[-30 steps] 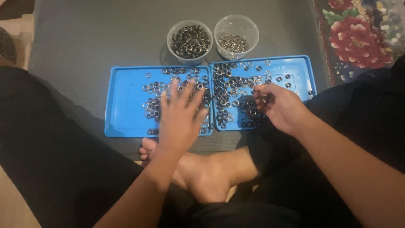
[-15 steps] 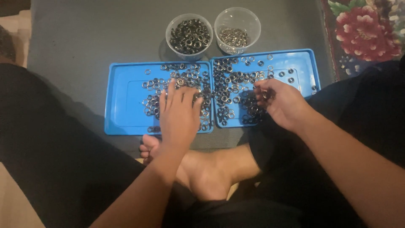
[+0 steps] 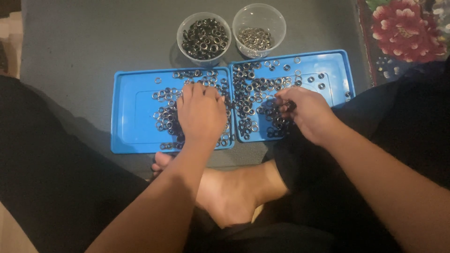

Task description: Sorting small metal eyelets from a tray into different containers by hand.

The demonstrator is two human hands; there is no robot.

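Hidden bits and cut-off edges

Rings (image 3: 165, 122) under left hand (image 3: 201, 115) covered; right hand (image 3: 307, 112) fingertips too dark to tell; flowered rug (image 3: 405, 33) cropped.

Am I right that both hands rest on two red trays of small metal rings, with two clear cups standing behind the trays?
Not quite: the trays are blue, not red, as the head view shows. The rest holds: the left hand and the right hand rest on the small metal rings, and two clear cups stand behind.

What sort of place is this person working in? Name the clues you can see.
Probably a home floor, not a workshop: the person sits cross-legged, bare foot showing, two blue trays of small metal rings on a grey mat, beside a floral rug.
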